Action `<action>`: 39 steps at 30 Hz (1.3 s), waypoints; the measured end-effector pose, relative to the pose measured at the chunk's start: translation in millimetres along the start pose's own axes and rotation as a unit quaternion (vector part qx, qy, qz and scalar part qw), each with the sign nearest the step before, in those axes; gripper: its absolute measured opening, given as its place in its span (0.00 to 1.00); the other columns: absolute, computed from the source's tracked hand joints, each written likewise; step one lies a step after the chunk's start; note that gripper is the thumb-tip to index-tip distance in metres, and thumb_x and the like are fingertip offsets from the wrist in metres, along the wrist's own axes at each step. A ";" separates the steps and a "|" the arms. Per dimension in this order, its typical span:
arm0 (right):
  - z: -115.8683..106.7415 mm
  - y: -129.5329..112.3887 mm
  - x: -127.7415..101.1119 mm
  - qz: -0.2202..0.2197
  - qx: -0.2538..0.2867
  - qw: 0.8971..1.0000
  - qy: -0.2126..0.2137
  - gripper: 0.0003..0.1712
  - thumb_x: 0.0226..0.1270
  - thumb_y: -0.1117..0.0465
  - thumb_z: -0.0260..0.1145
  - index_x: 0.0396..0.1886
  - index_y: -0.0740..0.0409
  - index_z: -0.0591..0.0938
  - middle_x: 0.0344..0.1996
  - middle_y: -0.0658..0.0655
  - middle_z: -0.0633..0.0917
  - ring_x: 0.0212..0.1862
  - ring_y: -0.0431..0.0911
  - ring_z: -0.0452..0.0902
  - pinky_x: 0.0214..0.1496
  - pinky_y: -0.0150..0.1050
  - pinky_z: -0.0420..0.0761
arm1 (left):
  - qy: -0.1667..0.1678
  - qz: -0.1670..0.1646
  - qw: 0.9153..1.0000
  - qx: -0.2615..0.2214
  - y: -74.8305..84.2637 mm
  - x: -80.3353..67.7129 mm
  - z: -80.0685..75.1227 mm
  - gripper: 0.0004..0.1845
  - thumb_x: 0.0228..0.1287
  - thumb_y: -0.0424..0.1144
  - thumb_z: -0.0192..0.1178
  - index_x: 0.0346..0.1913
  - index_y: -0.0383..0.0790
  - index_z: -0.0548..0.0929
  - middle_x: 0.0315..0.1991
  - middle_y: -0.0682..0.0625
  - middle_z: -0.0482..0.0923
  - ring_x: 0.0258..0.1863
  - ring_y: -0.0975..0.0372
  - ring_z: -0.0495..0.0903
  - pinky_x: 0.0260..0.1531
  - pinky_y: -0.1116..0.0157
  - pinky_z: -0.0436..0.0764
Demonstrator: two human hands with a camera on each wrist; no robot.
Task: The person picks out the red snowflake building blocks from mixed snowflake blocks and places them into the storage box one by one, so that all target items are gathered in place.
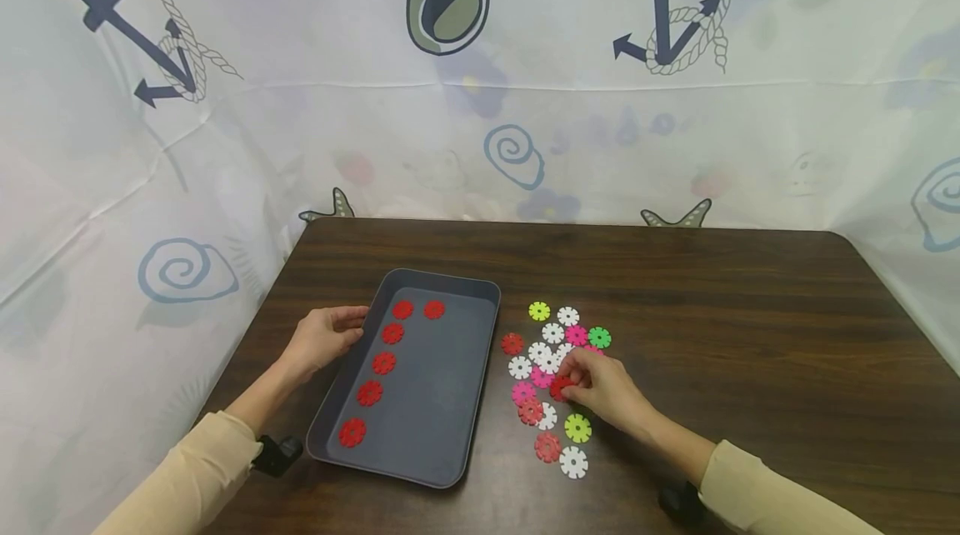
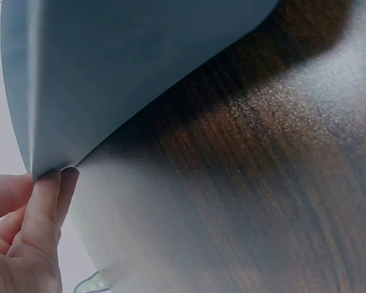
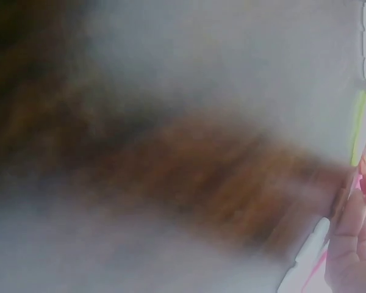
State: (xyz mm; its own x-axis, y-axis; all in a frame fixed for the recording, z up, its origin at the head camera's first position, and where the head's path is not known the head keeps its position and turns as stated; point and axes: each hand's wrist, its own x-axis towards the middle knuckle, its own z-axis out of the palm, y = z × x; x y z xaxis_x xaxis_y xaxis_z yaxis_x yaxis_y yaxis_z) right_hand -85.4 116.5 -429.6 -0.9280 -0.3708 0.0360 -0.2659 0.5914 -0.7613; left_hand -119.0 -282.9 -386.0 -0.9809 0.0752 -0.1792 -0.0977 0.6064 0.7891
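A dark grey tray (image 1: 442,385) lies on the brown table (image 1: 712,310), left of centre. Several red toothed discs (image 1: 384,362) sit in a line along its left side, with one more (image 1: 434,309) at the far end. My left hand (image 1: 351,328) rests against the tray's left rim; in the left wrist view its fingers (image 2: 46,201) lie straight against the rim (image 2: 36,122). My right hand (image 1: 573,382) is over a loose pile of discs and pinches a red disc (image 1: 559,387). The right wrist view is blurred, showing only fingertips (image 3: 354,238) and disc edges (image 3: 361,125).
Right of the tray lie several loose discs: white (image 1: 573,462), pink (image 1: 522,392), green (image 1: 599,337), yellow-green (image 1: 577,427) and red (image 1: 512,343). A printed cloth backdrop (image 1: 480,85) encloses the table at the back and sides. Bare tabletop extends to the right.
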 end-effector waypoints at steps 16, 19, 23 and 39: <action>-11.7 -10.4 10.9 0.038 0.099 0.994 -0.008 0.09 0.57 0.69 0.68 0.37 0.65 0.79 0.23 0.55 0.80 0.25 0.44 0.76 0.30 0.31 0.81 | 0.001 0.003 1.000 0.002 -0.1 -1.0 -0.6 0.21 0.64 0.28 0.55 0.60 0.24 0.72 0.55 0.31 0.75 0.51 0.46 0.78 0.41 0.59 0.83; -11.6 -16.2 15.9 0.043 0.109 0.993 -0.004 0.09 0.57 0.69 0.68 0.38 0.64 0.79 0.23 0.55 0.80 0.26 0.45 0.77 0.31 0.32 0.82 | 0.001 0.003 1.000 0.001 0.0 -1.0 -0.6 0.21 0.64 0.28 0.55 0.60 0.25 0.72 0.55 0.31 0.75 0.52 0.46 0.78 0.41 0.59 0.83; -10.2 -26.1 24.4 0.040 0.114 0.993 0.007 0.09 0.57 0.70 0.68 0.38 0.64 0.79 0.22 0.54 0.79 0.26 0.45 0.77 0.31 0.33 0.83 | 0.001 0.002 1.000 0.000 0.1 -1.0 -0.9 0.21 0.64 0.28 0.56 0.60 0.25 0.71 0.55 0.31 0.75 0.52 0.46 0.78 0.41 0.60 0.83; 24.4 -79.9 83.0 -0.011 0.167 0.986 -0.004 0.08 0.58 0.70 0.67 0.39 0.65 0.80 0.24 0.59 0.81 0.24 0.40 0.77 0.29 0.35 0.82 | 0.007 0.001 1.000 0.005 -0.3 -0.5 -0.5 0.21 0.64 0.28 0.56 0.59 0.25 0.72 0.55 0.32 0.75 0.51 0.47 0.78 0.40 0.61 0.83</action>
State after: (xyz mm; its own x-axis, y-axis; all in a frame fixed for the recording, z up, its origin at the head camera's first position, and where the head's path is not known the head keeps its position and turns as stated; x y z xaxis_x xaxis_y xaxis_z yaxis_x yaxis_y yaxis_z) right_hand -134.7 21.0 -381.6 -0.9205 -0.3875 0.0500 -0.1832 0.3149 -0.9313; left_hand -118.6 -283.4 -385.9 -0.9836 0.0652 -0.1683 -0.0933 0.6144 0.7835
